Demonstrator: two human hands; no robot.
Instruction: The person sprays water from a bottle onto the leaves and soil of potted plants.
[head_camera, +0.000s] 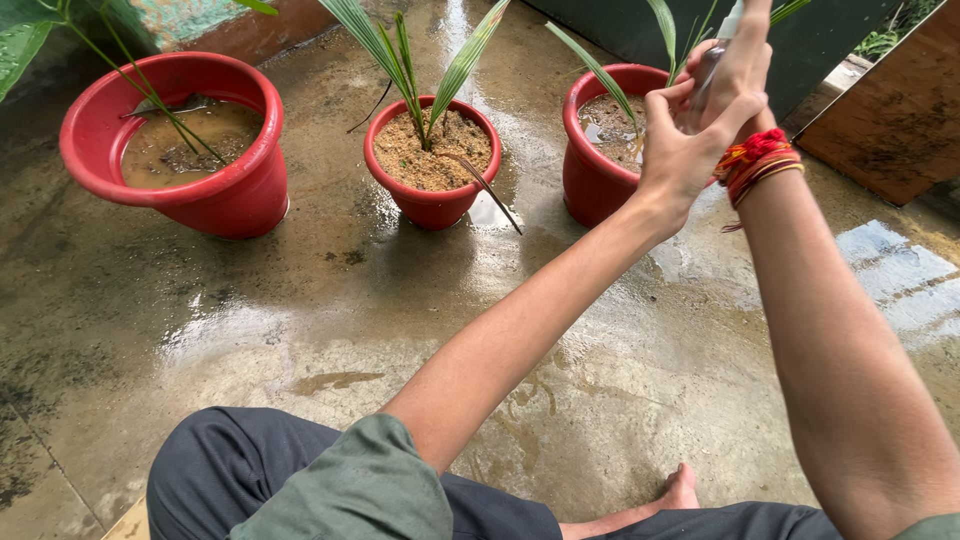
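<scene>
Above the right-hand red pot (600, 150), near the far right edge of the wet floor (300, 320), both hands meet around a small spray bottle (712, 62). Only a little of the bottle shows: a clear, slim body between the fingers and a pale top at the upper edge of the view. The right hand (742, 70) is wrapped about the bottle, fingers curled shut on it, and its wrist carries a bundle of red and orange threads (757, 163). The left hand (678, 150) reaches up from below with its fingers bent toward the bottle's lower part; whether it truly grips the bottle or only rests against the other hand cannot be told.

Under the hands, that pot holds damp brown soil and a thin green palm-like seedling (668, 30). A 2nd red pot (432, 160), smaller, stands just to the left at the middle of the far edge, filled with sandy soil and a young plant (420, 60) with long narrow leaves, 1 dry brown leaf trailing over the rim onto the floor. A 3rd, larger red pot (175, 150) sits toward the far left corner, holding muddy water and a slim green stem.

At the near edge, the person's crossed legs in dark trousers (230, 465) and a bare foot (680, 492) rest on the concrete.
</scene>
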